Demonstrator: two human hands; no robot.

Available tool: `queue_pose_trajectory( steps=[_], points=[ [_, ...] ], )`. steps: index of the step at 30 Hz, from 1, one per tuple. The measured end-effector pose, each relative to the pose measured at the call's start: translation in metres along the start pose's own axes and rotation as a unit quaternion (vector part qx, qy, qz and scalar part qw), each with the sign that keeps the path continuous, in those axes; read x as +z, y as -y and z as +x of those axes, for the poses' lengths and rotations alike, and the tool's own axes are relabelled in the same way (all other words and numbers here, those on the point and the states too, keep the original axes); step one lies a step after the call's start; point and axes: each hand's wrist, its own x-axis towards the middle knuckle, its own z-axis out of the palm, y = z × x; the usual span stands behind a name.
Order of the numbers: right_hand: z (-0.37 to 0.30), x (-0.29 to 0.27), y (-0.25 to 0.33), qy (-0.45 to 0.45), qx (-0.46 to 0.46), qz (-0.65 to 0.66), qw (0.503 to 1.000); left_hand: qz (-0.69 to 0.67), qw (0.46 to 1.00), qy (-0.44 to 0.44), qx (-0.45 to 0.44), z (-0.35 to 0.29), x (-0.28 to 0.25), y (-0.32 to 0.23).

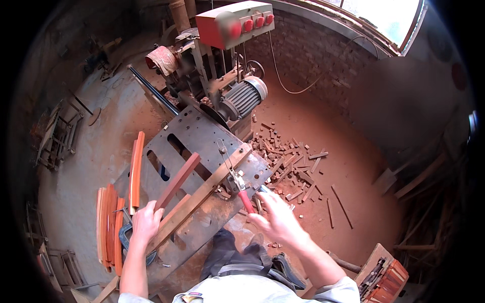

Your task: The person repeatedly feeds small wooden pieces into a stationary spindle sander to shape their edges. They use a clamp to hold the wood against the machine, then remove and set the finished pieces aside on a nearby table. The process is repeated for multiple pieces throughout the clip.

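My left hand (145, 223) is closed round the near end of a reddish-brown wooden strip (178, 181), which slants away over a slotted steel machine table (202, 123). Beside that strip, a long wooden bar (199, 196) crosses the table and carries a toggle clamp (233, 174) with a red handle (246, 202). My right hand (278, 219) is at the table's right edge, thumb apart from the fingers. Its thumb lies close to the handle's lower end, and its fingertips reach a short metal rod (263, 189); whether they touch either is unclear.
An electric motor (245, 98) sits beyond the table, below a red and grey switch box (235, 24). Curved orange-brown wood pieces (108, 227) are stacked at left, near a blue G-clamp (125, 235). Offcuts (290, 164) litter the floor at right. A wooden box (376, 267) holds more strips.
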Motion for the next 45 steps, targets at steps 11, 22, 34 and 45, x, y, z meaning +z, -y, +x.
queue_pose_trajectory(
  steps=[11,22,34,45],
  points=[
    [0.023,0.039,0.019,0.046,0.082,0.044,0.995,-0.162,0.962,0.21,0.064,0.159,0.13,-0.054],
    [0.028,0.048,0.012,0.045,0.129,0.023,0.99,-0.147,0.94,0.294,0.089,0.181,0.136,-0.057],
    [0.055,0.041,0.02,0.035,0.192,0.087,0.977,-0.151,0.966,0.204,0.055,0.162,0.129,-0.016],
    [0.061,0.055,-0.01,0.034,0.21,0.023,0.977,0.08,0.976,-0.114,-0.167,0.113,0.097,0.195]
  ],
)
